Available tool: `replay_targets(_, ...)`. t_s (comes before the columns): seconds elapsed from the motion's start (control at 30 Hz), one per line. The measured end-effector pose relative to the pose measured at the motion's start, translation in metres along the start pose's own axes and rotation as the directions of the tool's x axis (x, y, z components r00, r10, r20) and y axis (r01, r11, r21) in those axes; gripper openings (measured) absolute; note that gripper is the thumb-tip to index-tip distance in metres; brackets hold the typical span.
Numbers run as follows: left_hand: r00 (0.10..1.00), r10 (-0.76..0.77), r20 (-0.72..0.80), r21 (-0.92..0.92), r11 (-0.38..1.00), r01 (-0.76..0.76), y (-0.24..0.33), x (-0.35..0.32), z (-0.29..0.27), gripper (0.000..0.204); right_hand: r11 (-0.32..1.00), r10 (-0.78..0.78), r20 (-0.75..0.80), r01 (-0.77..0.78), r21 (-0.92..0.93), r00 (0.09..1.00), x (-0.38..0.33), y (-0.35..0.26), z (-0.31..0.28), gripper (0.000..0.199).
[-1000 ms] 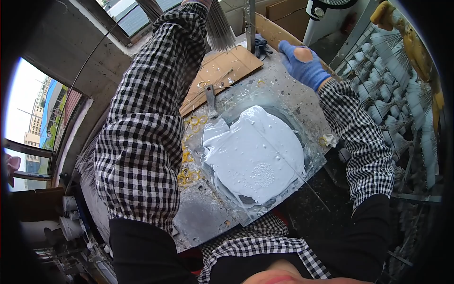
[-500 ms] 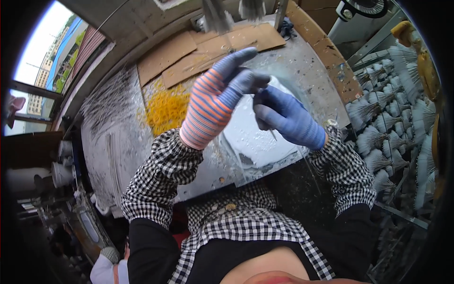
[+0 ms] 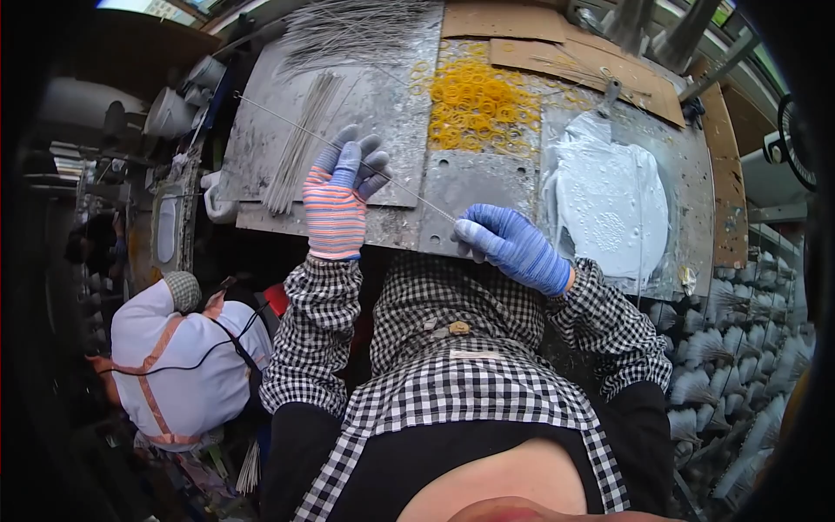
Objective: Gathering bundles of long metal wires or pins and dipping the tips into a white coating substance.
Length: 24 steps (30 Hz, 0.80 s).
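1. Left hand (image 3: 337,202): gloved in pink and blue stripes with grey fingertips, raised over the near part of the metal worktop (image 3: 470,187). The fingers are held loosely together and curled around a thin wire (image 3: 396,180), which passes under the fingertips.

2. Right hand (image 3: 509,245): gloved in blue, placed at the near edge of the worktop. The thumb and forefinger are pinched shut on the near end of the same wire.

3. Thin wire: a long, straight, pale strand, stretched on a slant from the right hand up and away past the left hand, its far end reaching out over the worktop's left part. It is held by both hands, clear of the surface between them.

4. Bundle of wires (image 3: 296,152): similar straight strands laid together on the worktop, just left of the left hand. A second, fanned heap (image 3: 357,26) is seen at the far edge.

5. Yellow rubber bands (image 3: 474,100): a loose pile, set beyond both hands near the worktop's middle.

6. White mass (image 3: 609,204): a pale, glossy, rounded spread on a clear sheet, right of the right hand; its material cannot be told.

7. Cardboard pieces (image 3: 565,48): flat, brown, laid at the far right.

8. Another person (image 3: 178,352): seen low at the left, in a white top with orange straps.
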<state>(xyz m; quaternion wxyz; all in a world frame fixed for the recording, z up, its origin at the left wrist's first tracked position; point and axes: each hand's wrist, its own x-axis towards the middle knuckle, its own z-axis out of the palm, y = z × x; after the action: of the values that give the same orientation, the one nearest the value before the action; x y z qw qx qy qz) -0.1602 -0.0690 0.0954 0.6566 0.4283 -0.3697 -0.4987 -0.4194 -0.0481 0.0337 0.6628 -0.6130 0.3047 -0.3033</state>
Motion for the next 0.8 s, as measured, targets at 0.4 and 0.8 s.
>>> replay_targets(0.4, 0.856, 0.382, 0.348, 0.937, -0.125, -0.325, 0.044, 0.101, -0.163, 0.046, 0.958, -0.046, -0.027, 0.036, -0.285, 0.999, 0.049, 0.023, 0.051, 0.023)
replay_targets(0.8, 0.989, -0.148, 0.031, 0.829, -0.549, -0.108, 0.027, 0.208, -0.242, 0.045, 0.602, -0.238, -0.075, 0.087, -0.794, 0.968, 0.304, -0.030, -0.071, 0.037)
